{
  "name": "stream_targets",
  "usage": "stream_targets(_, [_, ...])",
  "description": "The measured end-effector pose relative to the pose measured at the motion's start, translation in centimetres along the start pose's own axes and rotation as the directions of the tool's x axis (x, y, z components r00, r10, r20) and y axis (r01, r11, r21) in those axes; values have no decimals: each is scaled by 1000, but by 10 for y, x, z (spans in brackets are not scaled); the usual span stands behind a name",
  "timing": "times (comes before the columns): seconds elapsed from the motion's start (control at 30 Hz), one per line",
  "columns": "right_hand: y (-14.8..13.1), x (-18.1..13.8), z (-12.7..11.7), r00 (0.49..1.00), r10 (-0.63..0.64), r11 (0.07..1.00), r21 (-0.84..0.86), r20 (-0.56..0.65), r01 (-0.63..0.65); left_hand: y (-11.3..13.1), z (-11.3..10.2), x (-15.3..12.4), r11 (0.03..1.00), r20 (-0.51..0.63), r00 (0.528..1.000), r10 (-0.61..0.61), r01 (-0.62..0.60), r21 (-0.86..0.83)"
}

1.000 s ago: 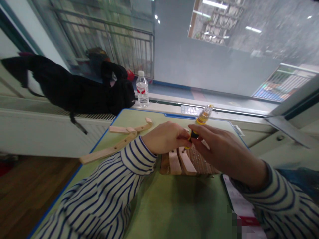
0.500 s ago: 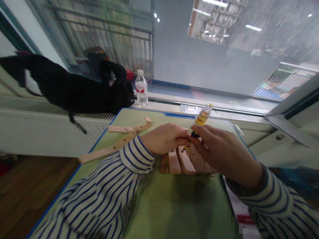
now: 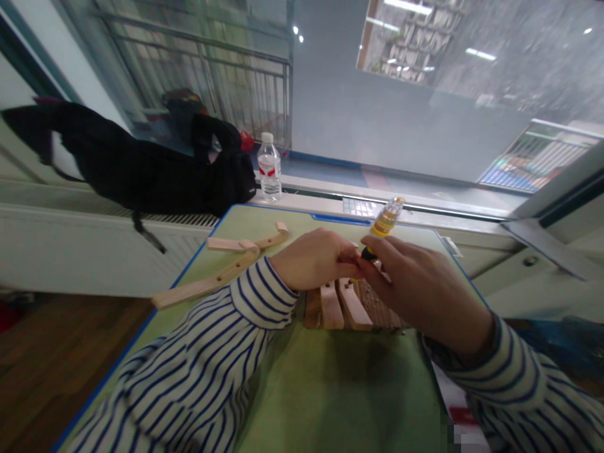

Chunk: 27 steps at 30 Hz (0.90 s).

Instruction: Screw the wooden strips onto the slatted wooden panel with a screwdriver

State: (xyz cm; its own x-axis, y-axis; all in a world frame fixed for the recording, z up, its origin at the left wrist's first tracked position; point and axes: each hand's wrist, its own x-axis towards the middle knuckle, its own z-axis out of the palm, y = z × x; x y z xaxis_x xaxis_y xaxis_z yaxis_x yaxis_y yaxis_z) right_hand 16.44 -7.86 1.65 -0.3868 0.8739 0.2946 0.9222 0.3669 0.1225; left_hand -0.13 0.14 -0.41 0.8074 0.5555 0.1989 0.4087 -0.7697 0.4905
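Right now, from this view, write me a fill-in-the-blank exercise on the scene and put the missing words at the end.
1. Between the right hand's index finger and thumb, a ____-coloured part of the tool shows.
2. Both sleeves have a pattern of ____.
3. The green table has a ____ edge.
4. The bottle wears a ____ cap.

Missing words: black; stripes; blue; white.

A wide window (image 3: 325, 94) stands above a white radiator (image 3: 94, 251), with brown wood flooring (image 3: 70, 346) lower left.
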Motion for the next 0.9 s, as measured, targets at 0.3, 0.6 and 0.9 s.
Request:
stream_targets(0.3, [7,2,4,991,-112,970,209,-66,124,-4,2,-4,1000,0,1000,-14,14,-13])
stream_targets(0.6, [7,1,5,995,-82,989,119,-57,89,-9,4,0,998,21,998,60,-60,-19])
stream_targets(0.9, [2,-1,4,999,-33,997,71,-26,35,-10,6,-1,992,51,994,96,-91,-93])
